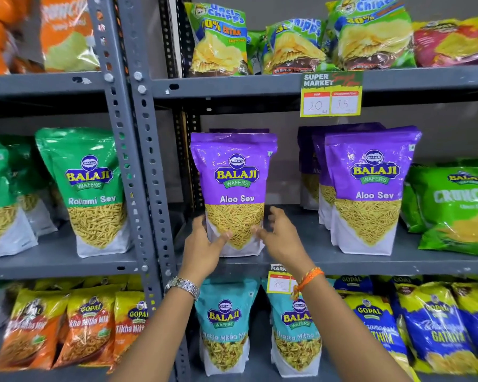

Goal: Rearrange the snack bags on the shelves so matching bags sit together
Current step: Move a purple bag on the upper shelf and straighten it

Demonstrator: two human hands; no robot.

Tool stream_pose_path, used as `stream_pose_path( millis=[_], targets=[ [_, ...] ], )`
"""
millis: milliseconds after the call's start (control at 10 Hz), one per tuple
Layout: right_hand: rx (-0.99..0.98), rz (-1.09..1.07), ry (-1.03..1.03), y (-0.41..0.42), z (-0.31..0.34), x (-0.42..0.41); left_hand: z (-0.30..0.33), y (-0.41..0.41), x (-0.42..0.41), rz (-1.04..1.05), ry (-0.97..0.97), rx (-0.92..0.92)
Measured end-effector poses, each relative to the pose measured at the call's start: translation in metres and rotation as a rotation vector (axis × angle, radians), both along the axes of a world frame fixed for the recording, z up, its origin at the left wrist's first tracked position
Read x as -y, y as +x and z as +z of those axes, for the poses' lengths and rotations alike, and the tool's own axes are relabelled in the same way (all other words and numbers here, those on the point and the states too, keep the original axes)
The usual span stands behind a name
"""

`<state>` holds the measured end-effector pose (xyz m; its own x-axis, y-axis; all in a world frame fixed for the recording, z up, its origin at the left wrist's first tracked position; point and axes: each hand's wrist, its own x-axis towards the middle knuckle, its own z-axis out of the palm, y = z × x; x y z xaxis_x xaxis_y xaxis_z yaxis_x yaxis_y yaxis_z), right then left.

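Purple Aloo Sev bag (233, 188) stands upright between your two hands on the middle shelf (315, 261).

Your left hand (203, 245) cups its lower left corner, fingers loosely curled; your right hand (280, 238) is spread, blurred, just beside the lower right edge, contact uncertain. The matching purple group (370, 186) stands well beyond your right hand, so that side leads.

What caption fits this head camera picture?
Both hands steady a purple Aloo Sev bag on the middle shelf.
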<state>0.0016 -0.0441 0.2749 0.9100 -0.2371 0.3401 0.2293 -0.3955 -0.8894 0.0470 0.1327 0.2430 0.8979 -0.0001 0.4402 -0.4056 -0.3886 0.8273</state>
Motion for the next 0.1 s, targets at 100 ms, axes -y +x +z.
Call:
stream_pose_path(
  millis=[100],
  targets=[
    [0.218,-0.053,0.161,-0.0394,0.0172,0.0155,0.0036,-0.0156,0.0032,0.103,0.017,0.168]
  ],
)
